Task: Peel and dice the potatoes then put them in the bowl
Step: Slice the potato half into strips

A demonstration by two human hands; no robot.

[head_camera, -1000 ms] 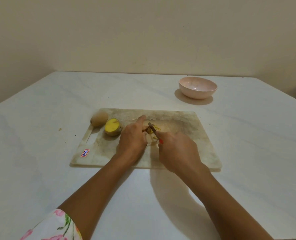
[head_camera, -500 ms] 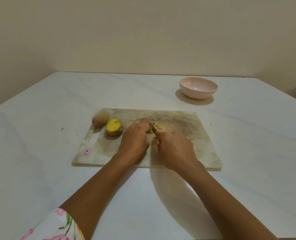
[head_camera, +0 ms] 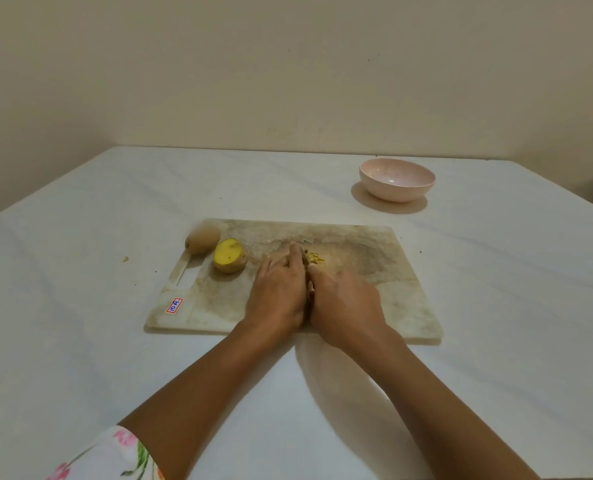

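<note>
Cutting board (head_camera: 374, 271): left hand (head_camera: 277, 289) laid over the hidden piece, likely steadying it, finger grip not visible; right hand (head_camera: 347, 299) curled round knife (head_camera: 304, 258), blade beside diced potato (head_camera: 315, 258). Half potato (head_camera: 229, 255) and whole potato (head_camera: 203, 239) parked left, clear of the blade. Bowl (head_camera: 397, 180) well apart, awaiting dice

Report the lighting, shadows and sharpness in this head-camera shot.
Head view: dim, warm, even light with no glare; soft shadows lie on the table at the pink bowl's near side and left of the right forearm; the wide lens stretches the table toward the frame edges; the knife blade and diced potato look soft, without detail.
</note>
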